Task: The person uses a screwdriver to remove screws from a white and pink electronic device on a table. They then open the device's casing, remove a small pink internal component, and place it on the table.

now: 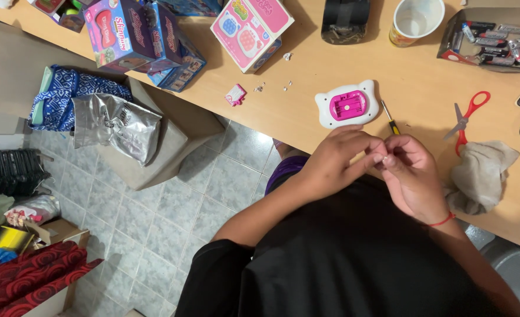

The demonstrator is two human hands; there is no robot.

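Both hands meet just off the near edge of the wooden counter (330,76), above the person's dark lap. The left hand (333,161) and the right hand (413,176) press fingertips together, each grip narrow and pinched on something too small to make out. A red cord circles the right wrist.

Just beyond the knuckles, close to the near edge, a white cat-shaped toy (347,104) lies face down with its pink battery bay open. A small yellow-handled screwdriver (389,119) lies just beside it on the right. Further right, red-handled scissors (467,114) lie near a crumpled beige cloth (480,173) that hangs over the near edge.

Between toy and scissors is a strip of bare counter. Toward the far edge stand a paper cup (416,20), a box of batteries (495,38) and pink and purple toy boxes (148,35). Left of the toy lies a small pink piece (235,94) among white scraps.
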